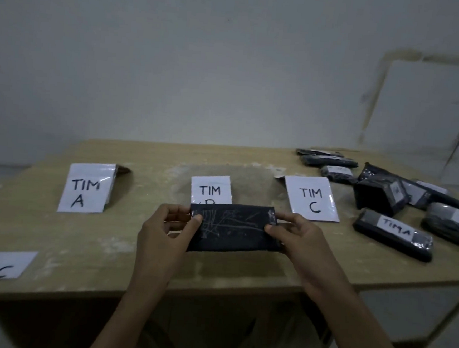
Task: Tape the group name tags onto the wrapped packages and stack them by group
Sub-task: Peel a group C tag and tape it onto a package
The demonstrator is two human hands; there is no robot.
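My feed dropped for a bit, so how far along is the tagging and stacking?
Done: several packages at the right, like the one reading TIM A, already carry tags. In hand: the left hand and right hand hold a dark package with no tag on the visible side. Left: nothing is stacked by the TIM A sign or TIM C sign; a loose Tim C tag waits.

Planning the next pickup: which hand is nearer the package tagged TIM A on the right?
Right. The right hand grips the held package's right end, with the TIM A package just beyond it; the left hand grips the opposite end, farther away.
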